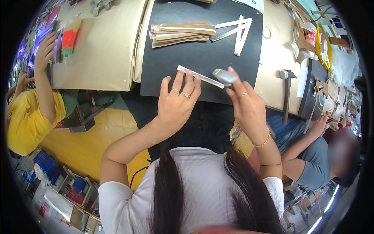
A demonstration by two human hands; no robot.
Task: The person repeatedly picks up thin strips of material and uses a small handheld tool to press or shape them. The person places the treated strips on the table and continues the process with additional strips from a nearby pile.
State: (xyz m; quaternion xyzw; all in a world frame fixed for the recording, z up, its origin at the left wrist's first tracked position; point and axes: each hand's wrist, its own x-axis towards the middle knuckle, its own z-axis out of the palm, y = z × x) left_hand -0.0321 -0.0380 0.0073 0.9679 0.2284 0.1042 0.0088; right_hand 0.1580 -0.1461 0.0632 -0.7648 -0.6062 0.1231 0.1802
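A narrow pale strip [208,79] lies slantwise near the front edge of the black mat [163,58]. The curved fingers of my left hand [178,100] rest along its left half and hold it against the mat; the thumb is hidden. My right hand [249,111] is closed round a grey, rounded tool [224,76], blurred, whose exact kind I cannot make out. The tool is just above the strip's right end; contact cannot be judged. Farther back lies a pile of brown and white strips [181,33]. Several loose pale strips [239,33] cross each other beside it.
A hammer [287,91] lies on the table to the right, near a dark board [311,85]. A bottle with a red and green label [69,39] stands at left. One person in yellow [35,117] works at left, another in grey-blue [315,167] at right.
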